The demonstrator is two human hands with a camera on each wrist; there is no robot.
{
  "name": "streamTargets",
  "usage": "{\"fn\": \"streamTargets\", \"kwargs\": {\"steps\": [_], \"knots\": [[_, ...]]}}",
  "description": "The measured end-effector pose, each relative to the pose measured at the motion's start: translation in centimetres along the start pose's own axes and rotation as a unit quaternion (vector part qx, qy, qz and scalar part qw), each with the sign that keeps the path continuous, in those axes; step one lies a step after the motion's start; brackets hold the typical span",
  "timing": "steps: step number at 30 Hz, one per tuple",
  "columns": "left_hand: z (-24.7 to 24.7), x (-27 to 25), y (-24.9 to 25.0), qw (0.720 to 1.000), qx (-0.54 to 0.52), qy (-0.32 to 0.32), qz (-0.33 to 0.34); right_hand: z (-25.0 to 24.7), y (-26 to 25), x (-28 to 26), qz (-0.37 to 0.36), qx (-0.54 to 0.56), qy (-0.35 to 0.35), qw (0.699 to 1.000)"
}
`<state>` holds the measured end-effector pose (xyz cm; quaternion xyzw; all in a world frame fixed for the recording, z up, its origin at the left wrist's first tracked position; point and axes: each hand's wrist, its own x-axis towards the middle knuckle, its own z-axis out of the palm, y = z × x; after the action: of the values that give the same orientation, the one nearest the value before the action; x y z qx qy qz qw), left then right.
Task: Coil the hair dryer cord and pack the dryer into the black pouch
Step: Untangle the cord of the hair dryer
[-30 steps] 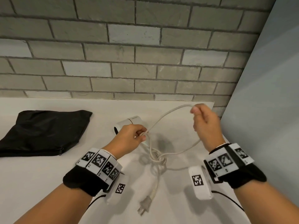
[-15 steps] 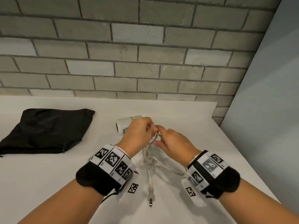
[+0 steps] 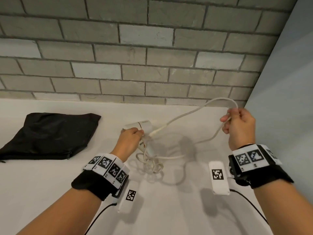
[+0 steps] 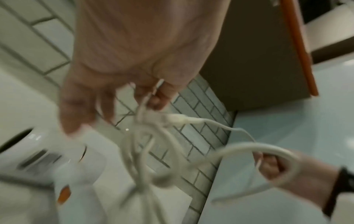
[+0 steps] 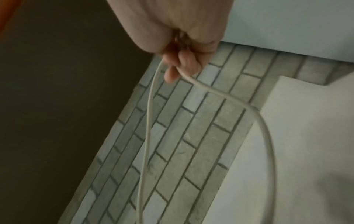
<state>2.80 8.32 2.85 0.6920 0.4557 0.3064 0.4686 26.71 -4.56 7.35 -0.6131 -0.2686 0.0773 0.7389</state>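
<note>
Here, cord between both hands' grips.

Bare white bench lies along the front edge; the flat black fabric pouch blocks the left side, loose white cord loops (seemingly tangled) mid-bench.

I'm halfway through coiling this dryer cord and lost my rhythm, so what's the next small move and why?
Probably bring the right hand back across to the left hand and lay its loop of cord onto the gathered coils there. The right hand pinches a raised loop far out, and more cord lies slack on the white table.
</note>
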Motion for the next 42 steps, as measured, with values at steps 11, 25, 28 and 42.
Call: {"fn": "streamTargets", "kwargs": {"steps": [11,25,28,42], "knots": [[0.2,-1.3,1.1,0.976,-0.138,-0.143,0.085,1.7,3.5,-1.8,0.039,-0.331,-0.227,0.915],[1.6,-3.1,3.8,0.943,-0.100,-0.227,0.220,6.1,1.6,-9.1,0.104,-0.127,-0.497,0.852],[1.1,-1.9,3.2,0.976,-0.127,-0.077,0.162,6.4,1.4,-9.0,0.129,-0.069,-0.472,0.870],[-0.3,-0.6,0.9,0.854,-0.509,-0.088,-0.064,4.0,1.7,-7.0,0.119,0.101,-0.468,0.870]]}}
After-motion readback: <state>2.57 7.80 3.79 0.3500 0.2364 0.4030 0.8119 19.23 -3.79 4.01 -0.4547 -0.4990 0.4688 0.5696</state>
